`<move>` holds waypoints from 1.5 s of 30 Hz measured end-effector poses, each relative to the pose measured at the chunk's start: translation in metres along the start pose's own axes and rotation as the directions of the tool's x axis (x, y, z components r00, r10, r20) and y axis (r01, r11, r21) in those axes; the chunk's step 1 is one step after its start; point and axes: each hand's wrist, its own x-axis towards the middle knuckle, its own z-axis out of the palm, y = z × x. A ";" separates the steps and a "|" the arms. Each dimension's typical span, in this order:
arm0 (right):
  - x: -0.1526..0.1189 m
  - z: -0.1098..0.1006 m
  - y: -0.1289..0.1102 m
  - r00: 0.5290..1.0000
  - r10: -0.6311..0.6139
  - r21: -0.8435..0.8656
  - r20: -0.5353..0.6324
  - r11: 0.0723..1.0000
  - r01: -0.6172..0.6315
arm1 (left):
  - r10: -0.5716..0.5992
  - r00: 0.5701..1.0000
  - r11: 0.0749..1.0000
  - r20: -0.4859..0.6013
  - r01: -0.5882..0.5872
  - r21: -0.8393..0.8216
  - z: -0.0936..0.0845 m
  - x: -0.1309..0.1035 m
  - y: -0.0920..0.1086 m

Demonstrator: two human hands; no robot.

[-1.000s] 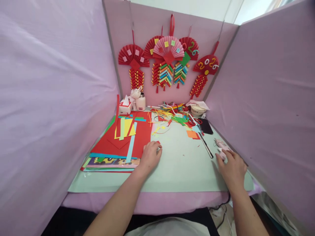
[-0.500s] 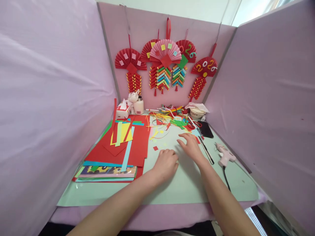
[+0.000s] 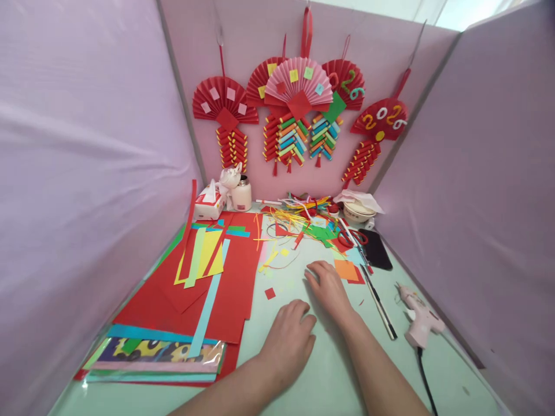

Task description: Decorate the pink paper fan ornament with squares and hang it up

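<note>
My left hand (image 3: 288, 342) rests low over the pale green tabletop (image 3: 321, 370), its fingers bent but apart, with nothing visible in them. Just beyond and to the right is my right hand (image 3: 328, 289), thumb and fingers spread and holding nothing I can see. A small red paper square (image 3: 270, 293) lies above my left hand. Close to the right hand are an orange paper piece (image 3: 346, 270) and a black-and-white pen-like stick (image 3: 379, 303). The undersides of both hands are hidden.
Red paper sheets (image 3: 234, 277) and coloured strips cover the left. Behind lie paper scraps, pipe cleaners (image 3: 303, 203) and red-handled scissors (image 3: 347, 238). A phone (image 3: 376, 248) and a glue gun (image 3: 420, 318) sit right. Paper fan ornaments (image 3: 299, 86) hang on the back wall.
The view has shifted closer and lower over the table. My left hand's fingers have loosened from a tighter curl. The right hand has drawn back from the paper scraps, uncovering the orange piece.
</note>
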 end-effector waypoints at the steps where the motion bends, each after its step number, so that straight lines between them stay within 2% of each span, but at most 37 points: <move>1: -0.001 0.002 0.001 1.000 -0.006 0.024 0.001 1.000 0.006 | 0.002 1.000 1.000 0.008 -0.002 0.001 0.001 0.000 0.000; 4: -0.001 0.007 0.005 1.000 -0.006 0.078 -0.018 0.997 0.007 | 0.023 1.000 1.000 0.019 -0.023 0.008 0.005 0.000 -0.001; 8: 0.001 0.008 0.008 0.998 0.009 0.093 -0.065 0.996 -0.003 | 0.052 0.998 0.998 -0.019 -0.051 0.023 0.012 -0.003 -0.005; 11: 0.011 -0.003 0.002 1.000 0.001 0.022 -0.002 1.000 -0.001 | 0.077 0.996 0.996 -0.038 -0.075 0.038 0.015 -0.004 -0.007; 14: 0.036 -0.020 -0.014 0.994 -0.024 -0.080 0.110 0.996 0.033 | 0.088 0.995 0.995 -0.036 -0.087 0.042 0.013 -0.003 -0.008; 16: 0.061 -0.029 -0.027 0.992 -0.049 -0.109 0.113 0.992 0.061 | 0.098 0.995 0.995 -0.030 -0.096 0.040 0.011 -0.003 -0.008; 21: 0.121 -0.028 -0.046 0.985 -0.034 -0.178 0.168 0.982 0.064 | 0.106 0.994 0.994 -0.019 -0.105 0.043 0.011 -0.004 -0.009; 25: 0.137 -0.018 -0.038 0.947 0.060 -0.265 0.316 0.964 0.028 | 0.116 0.993 0.992 -0.019 -0.115 0.057 0.017 -0.004 -0.012; 29: 0.144 -0.017 -0.017 0.941 0.141 -0.365 0.308 0.931 -0.020 | 0.125 0.992 0.990 -0.022 -0.123 0.064 0.022 -0.004 -0.014; 33: 0.156 -0.015 -0.001 0.957 0.094 -0.359 0.273 0.933 0.011 | 0.126 0.992 0.990 -0.008 -0.125 0.067 0.023 -0.003 -0.015; 39: 0.162 0.003 0.000 0.920 0.047 -0.319 0.389 0.944 0.087 | 0.145 0.989 0.985 -0.021 -0.142 0.093 0.030 -0.001 -0.017; 45: 0.172 0.009 -0.009 0.951 0.030 -0.347 0.309 0.934 0.083 | 0.152 0.987 0.980 -0.053 -0.143 0.140 0.040 0.000 -0.019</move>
